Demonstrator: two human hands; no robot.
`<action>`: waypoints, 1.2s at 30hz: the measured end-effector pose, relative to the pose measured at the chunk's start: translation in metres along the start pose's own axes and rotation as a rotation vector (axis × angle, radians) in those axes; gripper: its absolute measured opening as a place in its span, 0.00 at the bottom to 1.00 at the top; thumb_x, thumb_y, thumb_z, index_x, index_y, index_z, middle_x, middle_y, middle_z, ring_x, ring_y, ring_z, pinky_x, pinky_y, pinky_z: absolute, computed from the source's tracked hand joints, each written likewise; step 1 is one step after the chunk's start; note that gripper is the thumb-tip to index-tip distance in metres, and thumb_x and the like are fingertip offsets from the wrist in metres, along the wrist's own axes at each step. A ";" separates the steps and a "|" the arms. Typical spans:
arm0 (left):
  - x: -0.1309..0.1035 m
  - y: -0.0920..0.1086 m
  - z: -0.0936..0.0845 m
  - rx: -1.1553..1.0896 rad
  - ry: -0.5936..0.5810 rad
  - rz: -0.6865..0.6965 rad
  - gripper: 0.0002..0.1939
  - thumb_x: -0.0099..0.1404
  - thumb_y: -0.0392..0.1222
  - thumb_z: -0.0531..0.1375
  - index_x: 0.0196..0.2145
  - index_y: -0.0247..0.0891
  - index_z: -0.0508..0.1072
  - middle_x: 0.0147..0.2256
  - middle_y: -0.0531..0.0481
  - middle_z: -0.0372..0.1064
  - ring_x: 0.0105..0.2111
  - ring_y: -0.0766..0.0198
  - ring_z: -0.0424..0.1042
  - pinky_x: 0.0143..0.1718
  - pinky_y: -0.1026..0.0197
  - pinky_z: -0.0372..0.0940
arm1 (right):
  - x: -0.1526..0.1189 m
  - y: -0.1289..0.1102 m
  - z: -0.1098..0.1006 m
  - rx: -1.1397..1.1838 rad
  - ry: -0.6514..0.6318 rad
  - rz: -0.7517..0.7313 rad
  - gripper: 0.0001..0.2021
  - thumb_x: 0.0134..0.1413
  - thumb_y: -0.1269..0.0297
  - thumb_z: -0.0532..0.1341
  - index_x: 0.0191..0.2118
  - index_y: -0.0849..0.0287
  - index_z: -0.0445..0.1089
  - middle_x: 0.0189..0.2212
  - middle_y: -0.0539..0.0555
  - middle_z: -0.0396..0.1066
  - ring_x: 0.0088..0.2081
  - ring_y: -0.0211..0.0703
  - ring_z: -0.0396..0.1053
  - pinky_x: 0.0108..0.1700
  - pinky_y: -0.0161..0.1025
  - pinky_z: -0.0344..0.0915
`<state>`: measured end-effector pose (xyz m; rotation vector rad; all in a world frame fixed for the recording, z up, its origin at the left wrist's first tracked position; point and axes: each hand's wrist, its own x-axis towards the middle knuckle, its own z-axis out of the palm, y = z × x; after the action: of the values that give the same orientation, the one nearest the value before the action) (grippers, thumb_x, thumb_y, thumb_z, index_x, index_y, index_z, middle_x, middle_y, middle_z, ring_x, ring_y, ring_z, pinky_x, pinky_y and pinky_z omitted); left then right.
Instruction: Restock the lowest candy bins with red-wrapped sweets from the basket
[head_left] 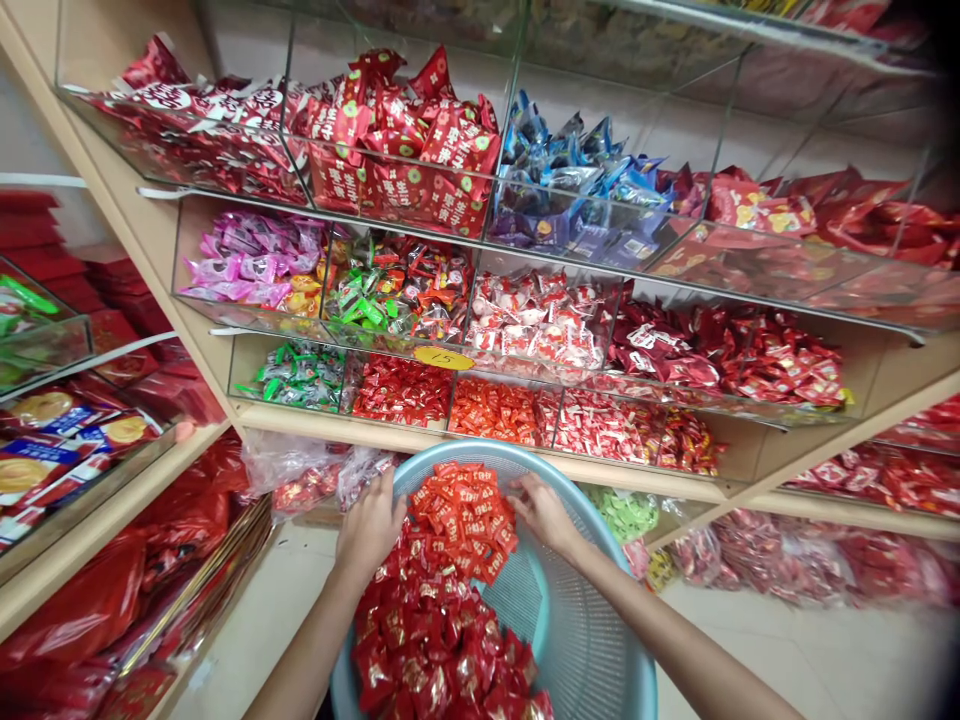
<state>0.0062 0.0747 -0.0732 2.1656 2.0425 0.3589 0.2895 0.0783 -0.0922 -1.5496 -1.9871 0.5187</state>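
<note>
A light blue plastic basket stands below the shelves. Dark red wrapped candies lie in its lower left part, and brighter orange-red packets lie toward its far side. My left hand is at the basket's left side, fingers pointing up, beside the packets; whether it holds anything is hidden. On the other side of the packets, my right hand is inside the rim with its fingers apart and nothing visible in them.
Shelves with clear bins of wrapped candies rise ahead, their wooden edge just beyond the basket. A yellow label reads 15. Bagged goods lie under the right shelf. Another shelf with packets stands left.
</note>
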 end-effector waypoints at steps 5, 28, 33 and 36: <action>0.000 -0.001 0.002 -0.006 0.013 0.008 0.24 0.64 0.44 0.43 0.56 0.33 0.54 0.49 0.40 0.63 0.43 0.56 0.67 0.39 0.58 0.61 | -0.009 0.002 0.004 -0.138 -0.018 0.070 0.07 0.48 0.61 0.57 0.33 0.57 0.67 0.33 0.54 0.67 0.31 0.41 0.65 0.33 0.35 0.58; 0.001 -0.001 0.000 0.025 0.008 0.022 0.24 0.64 0.44 0.44 0.55 0.31 0.55 0.47 0.39 0.64 0.42 0.57 0.68 0.39 0.58 0.61 | 0.028 -0.024 0.006 0.730 0.062 0.527 0.14 0.38 0.54 0.61 0.25 0.61 0.66 0.20 0.51 0.68 0.22 0.35 0.63 0.25 0.31 0.58; 0.001 0.000 0.000 0.044 0.016 0.019 0.24 0.64 0.44 0.43 0.55 0.32 0.55 0.47 0.39 0.65 0.42 0.56 0.68 0.39 0.58 0.61 | 0.030 -0.012 0.028 0.598 0.069 0.560 0.12 0.38 0.56 0.60 0.22 0.61 0.64 0.16 0.48 0.65 0.19 0.33 0.59 0.23 0.31 0.54; 0.000 0.000 0.000 0.042 0.024 0.023 0.24 0.64 0.44 0.43 0.55 0.32 0.55 0.47 0.40 0.65 0.42 0.57 0.68 0.39 0.58 0.61 | 0.030 -0.010 0.027 0.247 0.110 0.391 0.13 0.41 0.55 0.59 0.19 0.60 0.63 0.17 0.49 0.64 0.21 0.35 0.60 0.25 0.32 0.54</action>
<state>0.0059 0.0750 -0.0730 2.2218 2.0569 0.3487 0.2597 0.1056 -0.1016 -1.7684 -1.4783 0.7830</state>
